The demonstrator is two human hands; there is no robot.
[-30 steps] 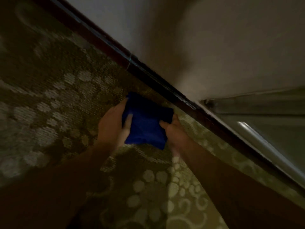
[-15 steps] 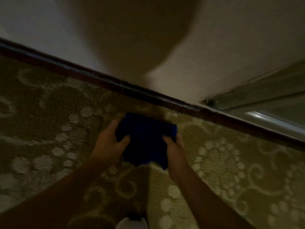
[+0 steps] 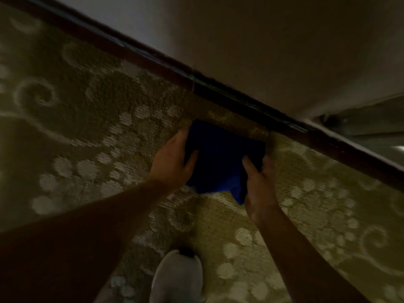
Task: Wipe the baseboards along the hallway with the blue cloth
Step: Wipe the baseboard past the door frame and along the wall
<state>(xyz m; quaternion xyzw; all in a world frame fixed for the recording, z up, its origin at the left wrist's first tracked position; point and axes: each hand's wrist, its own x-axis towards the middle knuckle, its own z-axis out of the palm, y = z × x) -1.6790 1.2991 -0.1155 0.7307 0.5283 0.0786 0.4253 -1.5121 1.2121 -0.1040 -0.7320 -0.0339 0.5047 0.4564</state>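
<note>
Both hands hold the blue cloth (image 3: pixel 220 160) over the carpet (image 3: pixel 87 127), near the dark baseboard (image 3: pixel 240 99). Left hand (image 3: pixel 172 160) and right hand (image 3: pixel 260 182) each pinch one side.

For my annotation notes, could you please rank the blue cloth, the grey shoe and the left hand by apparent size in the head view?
1. Dark blue folded cloth
2. Light grey shoe, nearly alike; cropped and nearer, so unsure
3. Left hand
</note>
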